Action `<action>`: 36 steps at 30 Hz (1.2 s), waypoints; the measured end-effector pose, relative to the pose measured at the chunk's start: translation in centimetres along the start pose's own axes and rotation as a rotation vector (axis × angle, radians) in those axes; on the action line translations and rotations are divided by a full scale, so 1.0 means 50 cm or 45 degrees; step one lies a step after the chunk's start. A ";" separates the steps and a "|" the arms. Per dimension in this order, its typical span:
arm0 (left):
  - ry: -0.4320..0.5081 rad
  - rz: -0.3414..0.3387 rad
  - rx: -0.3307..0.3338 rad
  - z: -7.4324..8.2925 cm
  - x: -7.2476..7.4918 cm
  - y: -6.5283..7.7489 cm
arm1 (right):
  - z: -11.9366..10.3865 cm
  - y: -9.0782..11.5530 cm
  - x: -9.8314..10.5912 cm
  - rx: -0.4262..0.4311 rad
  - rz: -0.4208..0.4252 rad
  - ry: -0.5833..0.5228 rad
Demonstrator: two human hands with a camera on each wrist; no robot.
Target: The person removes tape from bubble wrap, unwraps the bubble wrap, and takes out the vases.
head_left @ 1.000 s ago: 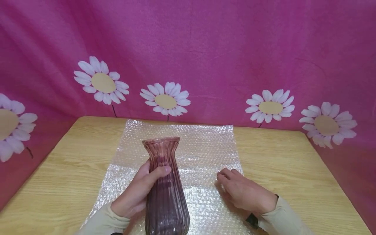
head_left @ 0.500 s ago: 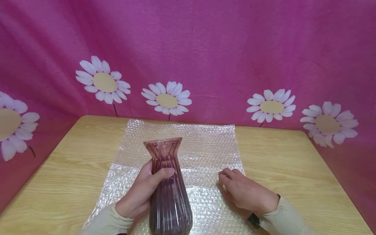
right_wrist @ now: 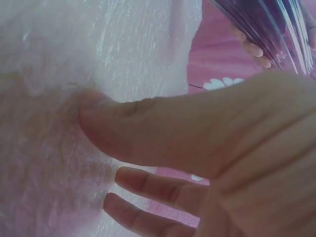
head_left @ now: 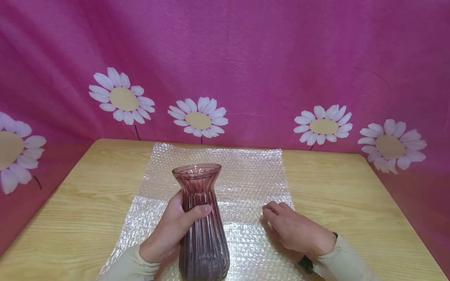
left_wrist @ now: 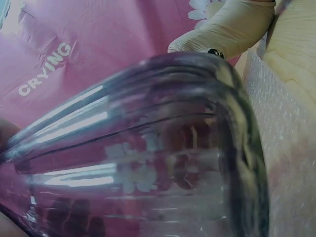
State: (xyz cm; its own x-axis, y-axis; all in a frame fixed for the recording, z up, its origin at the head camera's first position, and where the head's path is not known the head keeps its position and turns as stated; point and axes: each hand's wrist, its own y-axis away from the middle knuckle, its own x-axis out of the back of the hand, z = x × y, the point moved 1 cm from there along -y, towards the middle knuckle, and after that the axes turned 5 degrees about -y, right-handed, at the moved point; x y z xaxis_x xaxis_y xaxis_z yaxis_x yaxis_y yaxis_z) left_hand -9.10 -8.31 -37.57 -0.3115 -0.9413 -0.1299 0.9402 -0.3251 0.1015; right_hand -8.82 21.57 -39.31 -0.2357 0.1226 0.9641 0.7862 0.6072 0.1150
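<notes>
My left hand (head_left: 166,230) grips a purple ribbed glass vase (head_left: 204,246) around its upper body, thumb across the front. The vase's mouth points up and its flared rim tips toward me. In the left wrist view the vase's clear wide base (left_wrist: 197,138) fills the middle. Under it a sheet of bubble wrap (head_left: 249,175) is spread flat on the table. My right hand (head_left: 299,232) rests on the sheet's right side with fingers loosely bent. In the right wrist view its thumb and fingertips touch the bubble wrap (right_wrist: 143,54), with nothing held.
The light wood table (head_left: 337,191) extends on both sides of the sheet. A magenta cloth (head_left: 246,58) printed with white daisies stands as a wall behind the table and along both sides.
The vase and my left hand have shifted slightly right. The vase has tipped toward me, so the opening inside its rim now shows. My right hand stays at the same spot.
</notes>
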 end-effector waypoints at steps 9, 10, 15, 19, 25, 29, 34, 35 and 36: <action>0.017 0.012 -0.034 0.002 -0.005 0.000 | 0.003 0.004 -0.003 0.052 0.055 0.044; 0.009 0.018 -0.035 0.003 -0.006 0.001 | 0.003 0.004 -0.003 0.057 0.062 0.052; -0.070 0.045 -0.077 0.004 -0.009 0.001 | 0.004 0.004 -0.006 0.078 0.086 0.080; -0.185 0.059 -0.137 0.006 -0.013 0.002 | 0.004 0.003 -0.007 0.097 0.097 0.084; -0.293 0.062 -0.181 0.008 -0.017 0.004 | 0.004 0.003 -0.007 0.110 0.108 0.089; -0.321 0.051 -0.191 0.008 -0.017 0.007 | 0.004 0.002 -0.006 0.110 0.104 0.081; -0.401 0.050 -0.235 0.009 -0.017 0.010 | 0.004 0.002 -0.005 0.133 0.125 0.088; -0.409 0.044 -0.247 0.009 -0.017 0.010 | 0.005 0.002 -0.006 0.137 0.131 0.094; -0.411 0.036 -0.255 0.009 -0.018 0.010 | 0.005 0.002 -0.006 0.135 0.129 0.093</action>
State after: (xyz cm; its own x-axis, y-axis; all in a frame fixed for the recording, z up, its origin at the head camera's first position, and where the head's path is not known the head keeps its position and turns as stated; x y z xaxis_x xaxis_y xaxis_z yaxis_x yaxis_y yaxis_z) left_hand -8.40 -7.68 -36.96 -0.2820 -0.9402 0.1909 0.9475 -0.3042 -0.0986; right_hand -8.78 21.78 -39.63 -0.1129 0.1325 0.9847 0.7383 0.6745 -0.0061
